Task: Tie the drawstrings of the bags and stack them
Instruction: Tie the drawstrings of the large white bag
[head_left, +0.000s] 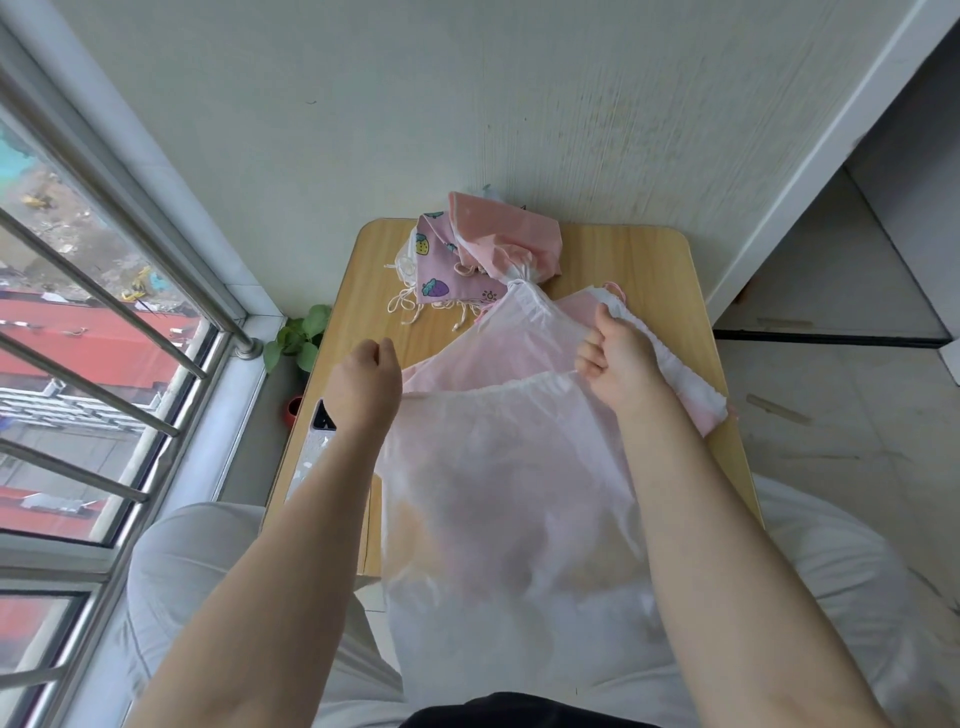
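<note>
A sheer white drawstring bag (498, 467) drapes over the desk's (644, 260) near edge. The right hand (618, 358) pinches its gathered hem; the left hand (366, 371) hovers curled, empty. Tied bags (493, 249) crowd the far edge; the right side lies bare.

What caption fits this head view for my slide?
Right hand grips the translucent white bag's gathered top while the left hand hovers fisted; tied bags pile behind.

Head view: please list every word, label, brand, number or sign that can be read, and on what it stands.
No readable text.
Purple bag: strawberry pictures and small marks, no letters that can be read.
Phone at the table's left edge: nothing legible.
White bag and pink bag: no print visible.
</note>
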